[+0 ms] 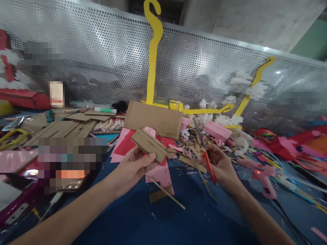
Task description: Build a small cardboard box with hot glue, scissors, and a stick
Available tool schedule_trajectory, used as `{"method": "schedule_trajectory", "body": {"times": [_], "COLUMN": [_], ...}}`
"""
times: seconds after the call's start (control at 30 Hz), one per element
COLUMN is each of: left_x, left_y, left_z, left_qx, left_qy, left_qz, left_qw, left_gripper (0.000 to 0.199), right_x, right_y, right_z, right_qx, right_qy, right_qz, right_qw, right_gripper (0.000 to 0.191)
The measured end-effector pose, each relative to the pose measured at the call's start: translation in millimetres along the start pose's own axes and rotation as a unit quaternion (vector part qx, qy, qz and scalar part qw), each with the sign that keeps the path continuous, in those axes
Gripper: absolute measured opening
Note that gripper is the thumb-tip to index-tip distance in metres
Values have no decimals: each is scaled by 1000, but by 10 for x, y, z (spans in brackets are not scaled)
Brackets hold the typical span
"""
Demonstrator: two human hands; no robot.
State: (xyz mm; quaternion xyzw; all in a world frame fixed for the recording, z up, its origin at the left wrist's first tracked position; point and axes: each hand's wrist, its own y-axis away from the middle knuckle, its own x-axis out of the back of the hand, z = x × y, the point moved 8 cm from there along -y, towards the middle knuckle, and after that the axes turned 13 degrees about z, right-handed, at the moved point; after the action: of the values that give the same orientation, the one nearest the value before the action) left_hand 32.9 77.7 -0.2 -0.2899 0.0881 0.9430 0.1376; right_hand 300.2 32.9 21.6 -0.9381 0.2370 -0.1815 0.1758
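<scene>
My left hand (pixel 139 160) is closed on a strip of brown cardboard (pixel 149 144), thumb on top and fingers beneath, held above the table. My right hand (pixel 221 165) grips a pair of red-handled scissors (pixel 208 163), seen almost edge-on with the metal blades pointing up and away. The scissors are apart from the cardboard strip. Pink paper (pixel 160 177) lies beneath my left hand, with a thin wooden stick (pixel 170 195) and a small cardboard piece (pixel 159 194) near it. Cardboard scraps and shavings are scattered between my hands.
A pink glue gun (pixel 263 175) with a lit red light lies at the right, its cord trailing forward. A tall yellow hook-shaped piece (pixel 154 51) stands behind a cardboard panel (pixel 153 119). Cardboard sheets (pixel 61 131) are piled left. A perforated metal screen (pixel 109 51) borders the blue table.
</scene>
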Motion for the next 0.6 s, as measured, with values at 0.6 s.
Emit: {"method": "schedule_trajectory", "body": {"times": [0.6], "left_x": [39], "left_y": [-17], "left_z": [97], "left_qx": [-142], "left_qy": [-141], "left_qz": [21], "left_qw": [980], "left_gripper": [36], "right_x": [-201], "right_y": [315], "right_z": [-274], "right_qx": [155], "right_qy": [289], "right_qz": [-56], "right_qw": [943], "right_gripper": [46]}}
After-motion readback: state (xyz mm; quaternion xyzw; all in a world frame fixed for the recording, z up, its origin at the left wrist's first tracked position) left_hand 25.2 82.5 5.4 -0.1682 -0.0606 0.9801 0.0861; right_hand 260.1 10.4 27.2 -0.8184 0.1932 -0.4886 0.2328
